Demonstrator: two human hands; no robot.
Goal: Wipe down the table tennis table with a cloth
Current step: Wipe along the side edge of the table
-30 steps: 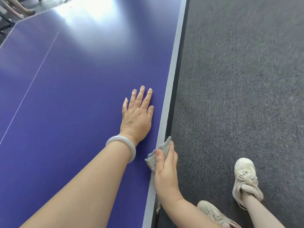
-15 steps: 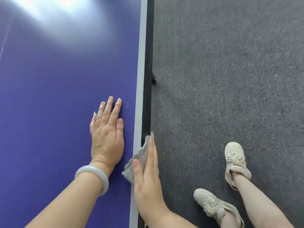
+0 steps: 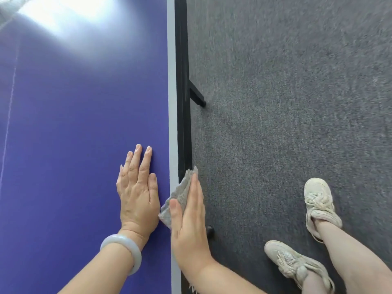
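Our left hand lies flat, fingers straight, on the purple table tennis table, near its white border. Our right hand presses the grey cloth against the table's side edge, fingers straight, thumb on top.

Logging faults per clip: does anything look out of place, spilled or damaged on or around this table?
Nothing stands out. The left hand lies flat on the table; the right hand presses the cloth against the table's edge. The surface shows only light glare, with no spill or damage visible.
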